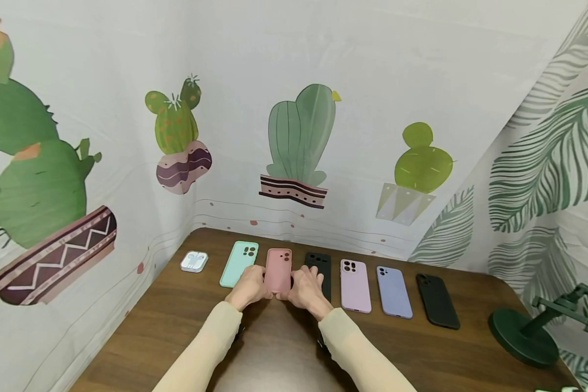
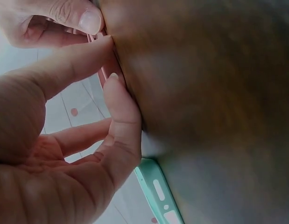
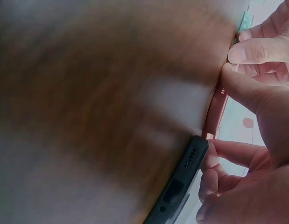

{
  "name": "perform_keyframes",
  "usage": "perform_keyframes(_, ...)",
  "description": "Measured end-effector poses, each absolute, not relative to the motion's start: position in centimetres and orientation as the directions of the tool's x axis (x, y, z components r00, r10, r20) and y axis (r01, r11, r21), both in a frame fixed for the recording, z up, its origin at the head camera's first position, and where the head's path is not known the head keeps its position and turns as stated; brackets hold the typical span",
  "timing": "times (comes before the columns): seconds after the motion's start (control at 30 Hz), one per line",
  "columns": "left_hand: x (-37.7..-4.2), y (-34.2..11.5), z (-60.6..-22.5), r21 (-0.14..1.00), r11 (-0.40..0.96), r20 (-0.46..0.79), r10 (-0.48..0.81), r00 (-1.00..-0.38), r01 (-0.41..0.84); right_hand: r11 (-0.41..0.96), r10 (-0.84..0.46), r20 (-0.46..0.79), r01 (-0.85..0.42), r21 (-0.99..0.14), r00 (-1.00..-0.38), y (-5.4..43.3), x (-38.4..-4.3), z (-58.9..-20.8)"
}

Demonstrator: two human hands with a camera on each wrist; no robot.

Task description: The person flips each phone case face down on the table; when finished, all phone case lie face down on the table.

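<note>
A pink phone case (image 1: 278, 270) lies back-up on the table between both hands. My left hand (image 1: 250, 284) holds it by the left side, its thumb at the near edge and its curled fingers along the side. From the other side my right hand (image 1: 306, 287) grips it, thumb likewise at the near edge. In the right wrist view, the pink case's edge (image 3: 215, 114) shows between thumb and fingers. A mint green phone case (image 1: 239, 265) lies just left of the left hand. Partly under the right hand's outline is a black phone case (image 1: 322, 263).
Rightward in the row lie a lilac phone case (image 1: 355, 287), a lavender-blue one (image 1: 394, 292) and another black one (image 1: 438, 301). White earphones in a clear box (image 1: 194, 261) sit at the left. A dark green stand (image 1: 524, 337) occupies the table's right end, before a cactus-print cloth (image 1: 362, 71).
</note>
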State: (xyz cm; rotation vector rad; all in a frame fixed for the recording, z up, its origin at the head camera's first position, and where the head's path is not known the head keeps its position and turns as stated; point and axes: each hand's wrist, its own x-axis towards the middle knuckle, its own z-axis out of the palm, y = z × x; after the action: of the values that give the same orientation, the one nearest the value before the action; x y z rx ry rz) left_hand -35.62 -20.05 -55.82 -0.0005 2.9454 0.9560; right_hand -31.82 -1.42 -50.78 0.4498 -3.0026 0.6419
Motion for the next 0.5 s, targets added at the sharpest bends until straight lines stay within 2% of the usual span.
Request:
perform_keyframes(0.33,-35.5,-20.3,-55.0,0.613,0.790,-0.066,0.024,-0.998,-0.021,0.867,-0.264,0.111,-0.286,-0.408,-0.958,-1.7,-32.0,-50.6)
perform_keyframes(0.5,-33.5,-19.9,-53.0,0.642,0.766,-0.071,0.018,-0.997,-0.032,0.862,-0.239,0.099,-0.258,-0.437,-0.966,-1.9,-31.7,-50.7)
